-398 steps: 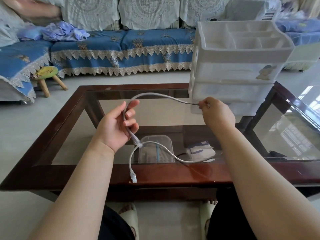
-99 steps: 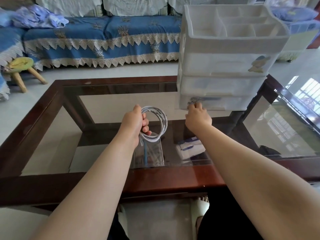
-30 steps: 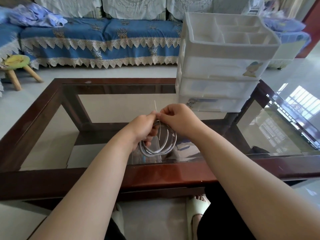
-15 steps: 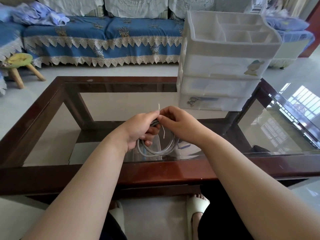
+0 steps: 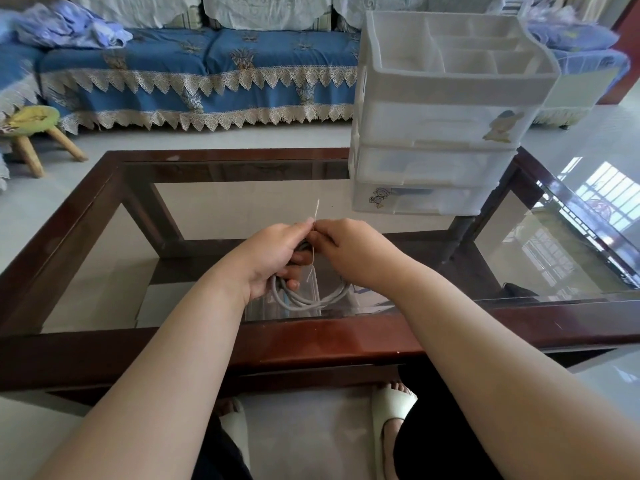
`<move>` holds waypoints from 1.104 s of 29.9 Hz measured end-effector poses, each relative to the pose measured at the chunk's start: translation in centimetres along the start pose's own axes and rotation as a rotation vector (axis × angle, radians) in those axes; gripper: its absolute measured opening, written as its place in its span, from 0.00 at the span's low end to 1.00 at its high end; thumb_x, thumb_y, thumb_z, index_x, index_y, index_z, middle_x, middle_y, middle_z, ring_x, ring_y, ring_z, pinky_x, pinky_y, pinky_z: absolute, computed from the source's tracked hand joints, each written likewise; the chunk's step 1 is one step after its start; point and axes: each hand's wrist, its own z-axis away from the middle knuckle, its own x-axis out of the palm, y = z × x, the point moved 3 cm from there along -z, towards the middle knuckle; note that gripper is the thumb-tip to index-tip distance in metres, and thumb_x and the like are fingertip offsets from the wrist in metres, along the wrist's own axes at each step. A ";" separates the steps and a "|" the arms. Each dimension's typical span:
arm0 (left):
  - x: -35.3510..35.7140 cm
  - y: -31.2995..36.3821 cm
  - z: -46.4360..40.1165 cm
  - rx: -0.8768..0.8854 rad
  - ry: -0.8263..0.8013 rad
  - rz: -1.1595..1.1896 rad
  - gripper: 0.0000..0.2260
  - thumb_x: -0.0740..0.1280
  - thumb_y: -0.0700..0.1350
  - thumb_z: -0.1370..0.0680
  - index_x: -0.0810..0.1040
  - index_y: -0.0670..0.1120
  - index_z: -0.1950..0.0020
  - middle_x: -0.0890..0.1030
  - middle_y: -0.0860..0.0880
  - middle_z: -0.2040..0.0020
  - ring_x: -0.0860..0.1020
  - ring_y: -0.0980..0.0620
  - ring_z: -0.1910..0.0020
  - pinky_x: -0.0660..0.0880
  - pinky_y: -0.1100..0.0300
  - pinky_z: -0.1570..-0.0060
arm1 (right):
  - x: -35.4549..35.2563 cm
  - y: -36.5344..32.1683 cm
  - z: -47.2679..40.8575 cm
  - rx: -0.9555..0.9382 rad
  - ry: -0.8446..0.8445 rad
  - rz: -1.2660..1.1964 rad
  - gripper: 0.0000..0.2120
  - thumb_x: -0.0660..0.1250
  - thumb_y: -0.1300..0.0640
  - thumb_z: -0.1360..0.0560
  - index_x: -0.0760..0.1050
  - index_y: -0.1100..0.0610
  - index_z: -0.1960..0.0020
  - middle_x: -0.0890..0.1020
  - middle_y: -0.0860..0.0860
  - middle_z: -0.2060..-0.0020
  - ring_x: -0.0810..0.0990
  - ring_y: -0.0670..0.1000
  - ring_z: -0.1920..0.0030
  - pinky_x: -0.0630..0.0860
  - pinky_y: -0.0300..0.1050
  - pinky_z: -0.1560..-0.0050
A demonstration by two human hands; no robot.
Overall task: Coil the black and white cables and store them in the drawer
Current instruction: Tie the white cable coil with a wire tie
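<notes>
The white cable (image 5: 306,301) is wound into a small coil and hangs below my hands above the glass table. My left hand (image 5: 268,256) grips the top of the coil. My right hand (image 5: 349,252) pinches a thin white twist tie (image 5: 316,210) at the coil's top, one end sticking up, the other hanging down between my hands. The white plastic drawer unit (image 5: 440,133) stands at the back right of the table, its three drawers pushed in. I see no black cable.
The glass top sits in a dark wooden frame (image 5: 311,344). Under the glass lie a clear box and white packets. A blue sofa (image 5: 194,74) runs along the back, a small green stool (image 5: 33,129) at far left. My slippered feet are under the near edge.
My hands stay together at the coil's top. The tie's upper end has shifted slightly as my right fingers work it. Earlier I wound the loose cable into this coil.
</notes>
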 end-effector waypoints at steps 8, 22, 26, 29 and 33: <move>-0.2 0.0 0.4 0.079 0.223 -0.098 0.20 0.54 0.57 0.18 0.75 0.43 0.56 0.78 0.48 0.69 0.65 0.55 0.77 0.70 0.62 0.77 | 0.6 -0.6 -0.3 -0.028 0.021 0.080 0.12 0.53 0.54 0.18 0.74 0.57 0.49 0.80 0.55 0.59 0.76 0.57 0.59 0.65 0.48 0.64; -1.1 -0.2 0.4 0.177 0.320 -0.088 0.16 0.60 0.57 0.21 0.73 0.44 0.52 0.74 0.49 0.66 0.67 0.55 0.75 0.69 0.59 0.73 | 1.1 -0.6 -0.7 -0.116 0.212 0.027 0.09 0.59 0.54 0.20 0.60 0.55 0.53 0.79 0.57 0.65 0.75 0.62 0.66 0.69 0.52 0.70; -0.7 -0.6 0.4 0.253 0.375 -0.016 0.15 0.66 0.58 0.25 0.75 0.45 0.54 0.77 0.51 0.68 0.69 0.54 0.73 0.68 0.59 0.72 | 0.9 -0.4 -0.8 -0.151 0.277 0.062 0.08 0.59 0.56 0.20 0.60 0.57 0.53 0.72 0.54 0.71 0.69 0.60 0.70 0.59 0.48 0.73; -0.6 -0.9 0.3 0.226 0.422 0.116 0.11 0.69 0.53 0.24 0.78 0.45 0.55 0.79 0.50 0.65 0.73 0.54 0.68 0.70 0.59 0.70 | 0.8 -0.2 -0.8 -0.182 0.346 0.085 0.08 0.60 0.57 0.21 0.65 0.61 0.53 0.72 0.54 0.69 0.71 0.61 0.69 0.63 0.48 0.72; -0.4 -1.1 0.2 0.125 0.383 0.432 0.08 0.70 0.47 0.24 0.82 0.42 0.52 0.82 0.49 0.64 0.79 0.53 0.62 0.76 0.58 0.57 | 0.6 -0.1 -0.7 -0.261 0.457 0.111 0.09 0.65 0.57 0.23 0.70 0.62 0.54 0.80 0.56 0.64 0.75 0.61 0.68 0.67 0.46 0.73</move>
